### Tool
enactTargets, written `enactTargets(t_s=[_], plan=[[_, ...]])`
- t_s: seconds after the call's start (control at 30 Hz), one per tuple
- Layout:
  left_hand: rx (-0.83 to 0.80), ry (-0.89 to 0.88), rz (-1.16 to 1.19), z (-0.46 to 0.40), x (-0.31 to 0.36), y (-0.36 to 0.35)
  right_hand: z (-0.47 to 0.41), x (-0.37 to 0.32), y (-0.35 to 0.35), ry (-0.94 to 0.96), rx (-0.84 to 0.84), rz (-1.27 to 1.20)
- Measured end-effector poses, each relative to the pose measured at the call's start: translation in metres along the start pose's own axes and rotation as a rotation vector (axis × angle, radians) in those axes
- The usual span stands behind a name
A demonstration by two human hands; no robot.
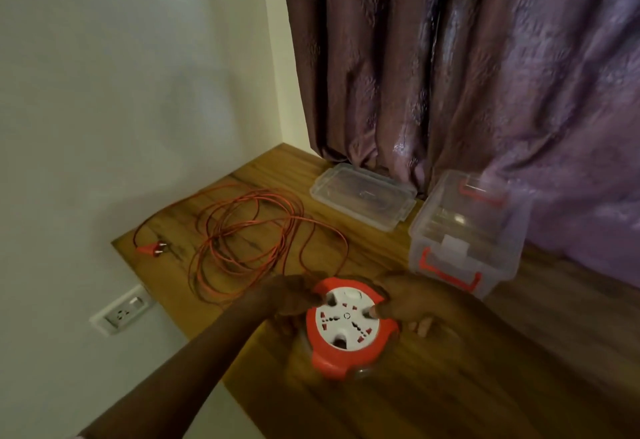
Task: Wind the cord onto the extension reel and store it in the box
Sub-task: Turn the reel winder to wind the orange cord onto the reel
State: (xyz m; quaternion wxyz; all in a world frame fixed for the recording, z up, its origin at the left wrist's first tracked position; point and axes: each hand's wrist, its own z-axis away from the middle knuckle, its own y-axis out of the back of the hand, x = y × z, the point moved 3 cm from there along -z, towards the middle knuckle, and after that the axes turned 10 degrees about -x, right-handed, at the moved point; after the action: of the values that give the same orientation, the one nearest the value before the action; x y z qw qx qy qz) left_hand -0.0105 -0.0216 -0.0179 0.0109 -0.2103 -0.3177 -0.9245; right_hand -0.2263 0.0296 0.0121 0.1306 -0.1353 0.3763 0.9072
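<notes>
A round red and white extension reel (348, 326) lies flat on the wooden table (450, 369), sockets facing up. My left hand (287, 296) grips its left rim. My right hand (405, 303) holds the right side, with a fingertip in a notch on the white face. A red cord (249, 230) lies in loose loops on the table behind the reel. Its red plug (152, 248) sits at the far left edge. A clear plastic box (467, 234) with red latches stands open behind my right hand.
The box's clear lid (363, 196) lies flat next to the box, by the purple curtain (485, 74). A wall socket (121, 310) sits on the white wall below the table's left edge. Bare wood extends to the right and front.
</notes>
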Motion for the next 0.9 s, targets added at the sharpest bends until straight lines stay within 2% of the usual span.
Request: enactTargets(t_s=[0.1,0.2,0.33,0.47,0.63,0.8,0.9], plan=[[0.126,-0.09,0.081,-0.01,-0.002,-0.003,-0.02,0.012,-0.015,0.093,0.125,-0.092],[0.127,-0.225,0.431,-0.012,-0.009,-0.021,-0.03,0.022,-0.019,0.148,0.208,-0.227],[0.235,-0.385,0.646,-0.01,-0.013,-0.037,-0.026,0.024,-0.024,0.184,0.405,-0.175],[0.351,-0.545,0.814,0.002,-0.009,-0.052,0.002,0.016,-0.032,0.256,0.694,-0.046],[0.486,-0.695,0.843,0.021,-0.002,-0.065,0.035,0.007,-0.048,0.255,0.958,-0.026],[0.649,-0.858,0.844,0.024,-0.005,-0.074,0.051,0.001,-0.069,0.314,1.095,-0.036],[0.721,-0.903,0.862,0.021,-0.006,-0.078,0.057,-0.008,-0.08,0.213,1.222,0.109]])
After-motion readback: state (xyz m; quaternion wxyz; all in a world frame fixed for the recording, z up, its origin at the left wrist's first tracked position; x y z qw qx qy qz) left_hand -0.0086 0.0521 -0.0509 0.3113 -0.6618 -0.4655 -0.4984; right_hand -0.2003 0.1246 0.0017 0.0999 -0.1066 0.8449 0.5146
